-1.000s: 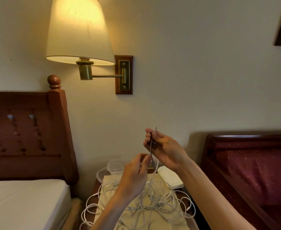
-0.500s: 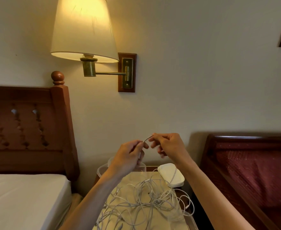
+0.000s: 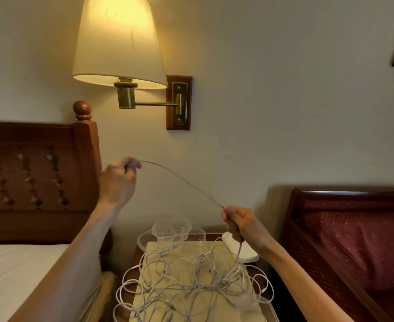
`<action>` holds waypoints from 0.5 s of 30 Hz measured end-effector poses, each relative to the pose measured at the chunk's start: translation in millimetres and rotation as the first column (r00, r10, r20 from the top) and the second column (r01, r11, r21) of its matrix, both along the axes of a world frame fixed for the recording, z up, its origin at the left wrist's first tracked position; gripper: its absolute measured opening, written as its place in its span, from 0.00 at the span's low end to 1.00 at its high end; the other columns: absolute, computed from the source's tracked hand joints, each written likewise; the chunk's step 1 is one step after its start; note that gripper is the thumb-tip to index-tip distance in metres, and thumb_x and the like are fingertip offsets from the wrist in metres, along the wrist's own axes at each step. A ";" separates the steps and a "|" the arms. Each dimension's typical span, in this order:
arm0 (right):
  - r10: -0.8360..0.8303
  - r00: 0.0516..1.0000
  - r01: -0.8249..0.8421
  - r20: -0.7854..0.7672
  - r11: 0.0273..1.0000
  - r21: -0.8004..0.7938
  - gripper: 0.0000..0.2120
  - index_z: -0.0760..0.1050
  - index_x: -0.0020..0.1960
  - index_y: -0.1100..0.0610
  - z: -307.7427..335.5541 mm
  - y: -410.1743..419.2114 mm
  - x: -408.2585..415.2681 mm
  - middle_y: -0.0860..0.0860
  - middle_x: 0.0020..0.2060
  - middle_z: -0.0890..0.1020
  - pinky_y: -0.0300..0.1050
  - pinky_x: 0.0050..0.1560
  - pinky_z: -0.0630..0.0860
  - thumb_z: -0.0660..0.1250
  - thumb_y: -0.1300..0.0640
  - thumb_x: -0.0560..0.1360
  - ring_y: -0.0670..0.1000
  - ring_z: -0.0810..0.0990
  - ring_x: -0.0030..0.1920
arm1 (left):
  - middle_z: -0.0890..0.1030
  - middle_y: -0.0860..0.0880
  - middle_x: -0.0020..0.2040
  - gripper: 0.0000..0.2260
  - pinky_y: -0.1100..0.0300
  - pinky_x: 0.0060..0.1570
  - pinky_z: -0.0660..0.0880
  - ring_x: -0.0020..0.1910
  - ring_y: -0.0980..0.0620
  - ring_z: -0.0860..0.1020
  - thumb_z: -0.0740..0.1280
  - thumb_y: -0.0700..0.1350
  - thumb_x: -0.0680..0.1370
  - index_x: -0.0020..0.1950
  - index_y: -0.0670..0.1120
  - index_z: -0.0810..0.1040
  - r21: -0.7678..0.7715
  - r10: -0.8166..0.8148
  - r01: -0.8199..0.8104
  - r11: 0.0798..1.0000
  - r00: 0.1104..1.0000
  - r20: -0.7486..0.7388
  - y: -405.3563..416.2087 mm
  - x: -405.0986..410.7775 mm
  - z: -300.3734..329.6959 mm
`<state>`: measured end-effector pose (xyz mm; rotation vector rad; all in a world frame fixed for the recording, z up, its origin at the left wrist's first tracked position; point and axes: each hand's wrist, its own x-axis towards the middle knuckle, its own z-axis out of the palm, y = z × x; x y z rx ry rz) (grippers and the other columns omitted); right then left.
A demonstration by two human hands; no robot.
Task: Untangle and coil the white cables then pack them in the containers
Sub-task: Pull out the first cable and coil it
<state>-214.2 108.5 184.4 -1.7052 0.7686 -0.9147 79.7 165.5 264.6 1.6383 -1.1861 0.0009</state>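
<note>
**Drawing one cable free of the heap**

The left hand (image 3: 118, 182) pinches the end of a thin white cable (image 3: 184, 182); the right hand (image 3: 242, 223) curls round it lower down, the stretch between them taut. Best to let it slide through the right fingers slowly, watching for snags. The rest lies in a loose white tangle (image 3: 191, 282) on the small bedside table (image 3: 158, 248), with the clear plastic containers (image 3: 171, 228) just behind.

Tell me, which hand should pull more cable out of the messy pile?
The right hand, probably. It grips the cable just above the tangled pile, while the left hand holds the far end, raised away.
</note>
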 end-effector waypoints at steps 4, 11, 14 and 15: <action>-0.236 0.959 0.179 -0.158 0.934 -0.308 0.18 0.75 0.37 0.55 16.8 -3.6 22.7 0.48 0.25 0.70 0.42 0.30 0.63 0.56 0.55 0.83 0.45 0.65 0.26 | 0.74 0.48 0.69 0.21 0.47 0.60 0.72 0.64 0.42 0.72 0.62 0.38 0.79 0.71 0.49 0.71 0.341 -0.079 -0.084 0.936 0.896 0.437 -0.9 -23.5 -36.6; -0.239 0.939 0.083 -0.246 0.854 -0.513 0.18 0.76 0.36 0.55 37.8 9.8 45.9 0.40 0.24 0.73 0.32 0.33 0.64 0.58 0.59 0.82 0.39 0.72 0.29 | 0.81 0.49 0.38 0.07 0.61 0.30 0.73 0.26 0.57 0.75 0.64 0.37 0.81 0.53 0.43 0.82 0.076 -0.599 0.594 0.801 0.798 0.069 4.3 -86.2 -51.1; -0.110 0.973 0.045 -0.204 0.953 -0.300 0.19 0.76 0.37 0.55 19.2 9.2 32.1 0.44 0.24 0.70 0.34 0.30 0.62 0.56 0.54 0.83 0.42 0.66 0.25 | 0.79 0.46 0.33 0.06 0.57 0.28 0.74 0.28 0.51 0.75 0.66 0.38 0.79 0.46 0.43 0.82 -0.115 -0.522 0.512 0.851 0.848 -0.090 2.3 -74.8 -47.5; -0.077 0.981 0.037 -0.177 0.975 -0.217 0.19 0.75 0.37 0.55 9.6 6.9 24.2 0.45 0.24 0.68 0.35 0.28 0.62 0.55 0.52 0.84 0.43 0.64 0.25 | 0.79 0.47 0.33 0.07 0.58 0.28 0.73 0.28 0.52 0.74 0.67 0.38 0.79 0.45 0.44 0.83 -0.211 -0.455 0.415 0.885 0.866 -0.206 0.3 -63.6 -44.7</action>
